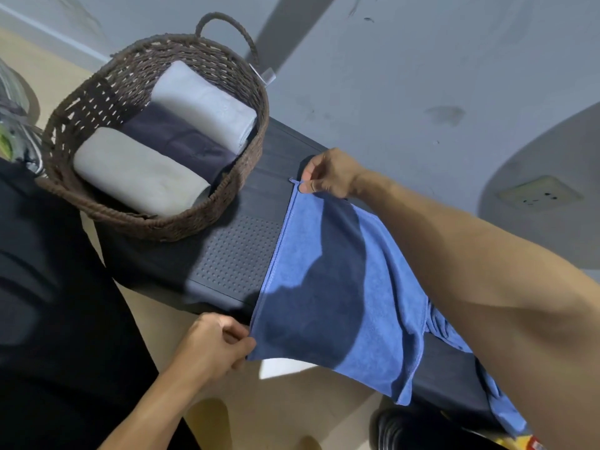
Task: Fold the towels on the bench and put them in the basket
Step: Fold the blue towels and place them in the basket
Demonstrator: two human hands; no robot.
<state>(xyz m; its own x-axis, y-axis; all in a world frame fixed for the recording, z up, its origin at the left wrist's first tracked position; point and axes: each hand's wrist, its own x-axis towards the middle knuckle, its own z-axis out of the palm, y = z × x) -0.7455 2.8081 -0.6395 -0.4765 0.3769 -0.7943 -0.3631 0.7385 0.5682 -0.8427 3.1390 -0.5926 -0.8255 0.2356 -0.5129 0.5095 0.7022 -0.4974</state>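
The blue towel (328,287) lies across the dark bench (240,254), and its near part hangs over the bench edge. The right hand (328,178) pinches the far corner of the towel between thumb and fingers. The left hand (216,342) pinches the near corner. To the left on the bench stands the basket (81,105), with three folded towels inside: two grey (136,173) and one dark (181,144) between them

grey wall (389,76), wall socket (539,192), beige floor (285,414)
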